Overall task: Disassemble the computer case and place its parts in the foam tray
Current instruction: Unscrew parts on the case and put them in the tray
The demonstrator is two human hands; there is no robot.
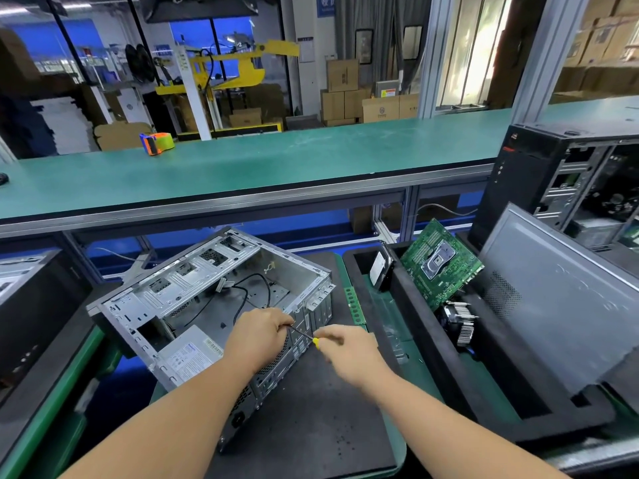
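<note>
Hands (301, 344) both grip a screwdriver (304, 335) against the computer case (193, 292) rear.

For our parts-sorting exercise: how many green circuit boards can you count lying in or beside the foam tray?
2: a large motherboard leaning in the foam tray, and a narrow memory stick on the mat beside the tray's left edge. Others may be hidden under parts.

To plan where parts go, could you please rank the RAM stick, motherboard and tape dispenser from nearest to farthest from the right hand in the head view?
1. RAM stick, just beyond the right hand.
2. Motherboard, propped in the foam tray, farther right.
3. Tape dispenser, far-left upper shelf.
</note>
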